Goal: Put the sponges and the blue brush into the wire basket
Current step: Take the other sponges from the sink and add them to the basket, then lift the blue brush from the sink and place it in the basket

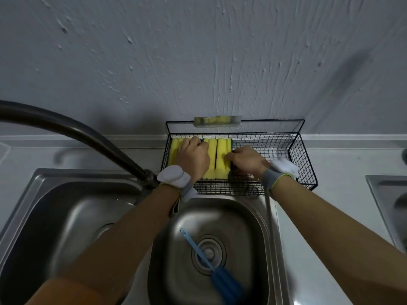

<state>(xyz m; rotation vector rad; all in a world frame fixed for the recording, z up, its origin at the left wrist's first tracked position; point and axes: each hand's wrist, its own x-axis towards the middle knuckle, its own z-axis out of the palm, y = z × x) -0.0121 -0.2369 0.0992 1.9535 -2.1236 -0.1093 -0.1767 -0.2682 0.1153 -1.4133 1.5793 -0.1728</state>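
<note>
Blue brush (217, 268) sits closest, lying diag. in the right sink bowl (253, 219), slim plastic handle w/ hang loop over the drain, thick dark bristle end toward the cam; not yet in the basket. Both forearms reach over the bowl to the wire basket (305, 159), a black grid-mesh rack on the counter against the rough plastered wall. Yellow sponges (220, 159) w/ dark green scrub backing stand on edge in its left half, packed side by side, prob. so they take less room and leave the right half free for the brush. Left hand (193, 158) lies palm-down on the left sponges, fingers curled over them, pressing more than gripping. Right hand (246, 160) is loosely closed at the green edge of the rightmost sponge, fingertips on it as if nudging it flush; can't tell if it's truly pinched. Foam looks soft, ribbed; steel sink smooth, dull-shiny. Curved dark faucet (88, 137) arcs at left.
</note>
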